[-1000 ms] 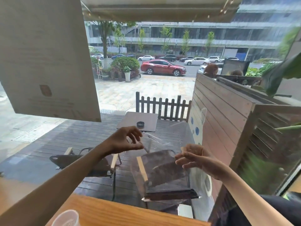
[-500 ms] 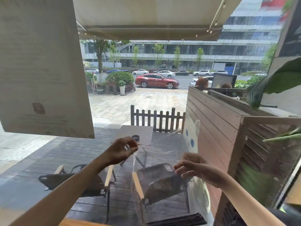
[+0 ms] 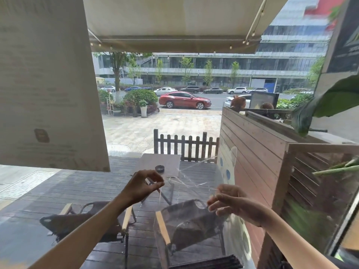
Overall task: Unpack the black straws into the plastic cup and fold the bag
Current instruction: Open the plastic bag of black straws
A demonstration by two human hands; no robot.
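Note:
I hold a clear plastic bag [image 3: 194, 226] upright in front of me, in front of a window. My left hand [image 3: 143, 186] pinches the bag's top left edge. My right hand [image 3: 231, 202] pinches its top right edge, and the mouth is pulled apart between them. A bundle of black straws [image 3: 209, 264] lies at the bottom of the bag, at the lower edge of the view. The plastic cup is out of view.
Beyond the glass are a wooden deck with a small table [image 3: 159, 164], folding chairs [image 3: 83, 224], a picket fence [image 3: 186, 146] and a slatted wooden planter [image 3: 272, 164] at right. A large poster [image 3: 46, 84] hangs at upper left. The counter below me is out of view.
The camera has tilted upward, so the wooden counter and the cup dropped out of view. Both hands stayed on the bag's top and pulled its mouth wider.

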